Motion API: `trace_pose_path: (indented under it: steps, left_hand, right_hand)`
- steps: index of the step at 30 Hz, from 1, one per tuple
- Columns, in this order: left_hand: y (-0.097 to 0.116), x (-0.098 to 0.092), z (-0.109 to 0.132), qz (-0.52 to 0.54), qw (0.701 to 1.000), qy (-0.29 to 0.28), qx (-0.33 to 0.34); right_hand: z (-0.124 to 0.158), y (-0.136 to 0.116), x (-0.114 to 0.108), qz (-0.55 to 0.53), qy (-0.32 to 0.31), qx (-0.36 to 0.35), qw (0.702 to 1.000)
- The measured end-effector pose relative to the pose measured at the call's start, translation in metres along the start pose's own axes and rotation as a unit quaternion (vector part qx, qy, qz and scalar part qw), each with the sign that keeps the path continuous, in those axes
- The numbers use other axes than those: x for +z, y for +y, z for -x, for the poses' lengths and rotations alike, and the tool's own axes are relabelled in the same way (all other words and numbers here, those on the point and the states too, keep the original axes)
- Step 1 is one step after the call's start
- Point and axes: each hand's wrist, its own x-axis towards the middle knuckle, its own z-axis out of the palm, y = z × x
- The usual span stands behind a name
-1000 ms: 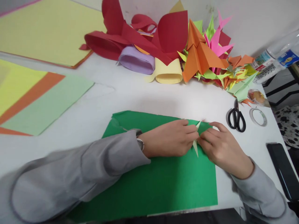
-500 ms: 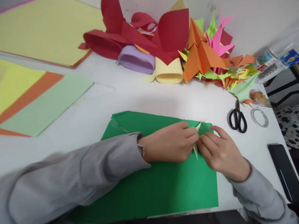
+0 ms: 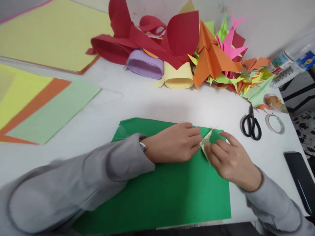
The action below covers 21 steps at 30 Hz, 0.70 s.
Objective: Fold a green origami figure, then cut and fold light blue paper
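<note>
My left hand (image 3: 176,143) and right hand (image 3: 230,160) are pinching the pale folded paper (image 3: 207,139). I'm risking ripping it if I'm tugging unevenly.

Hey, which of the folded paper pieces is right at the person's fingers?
The pale piece over the green sheet, between the left hand and right hand; the other folded pieces lie heaped farther back.

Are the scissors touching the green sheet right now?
Apart. The head view shows white tabletop between the scissors and the right edge of the green sheet.
</note>
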Motion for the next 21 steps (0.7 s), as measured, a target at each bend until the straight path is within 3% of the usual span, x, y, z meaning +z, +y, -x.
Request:
trace_pose_path:
  steps: [11,21]
  left_hand:
    - [0.013,-0.002,-0.011,-0.024,0.999,0.044,0.021]
    - [0.013,-0.012,-0.008,-0.062,0.997,-0.026,0.042]
  right_hand:
    - [0.001,-0.001,0.004,-0.04,-0.015,0.022,0.999]
    - [-0.001,-0.001,0.002,-0.042,-0.013,0.045,0.998]
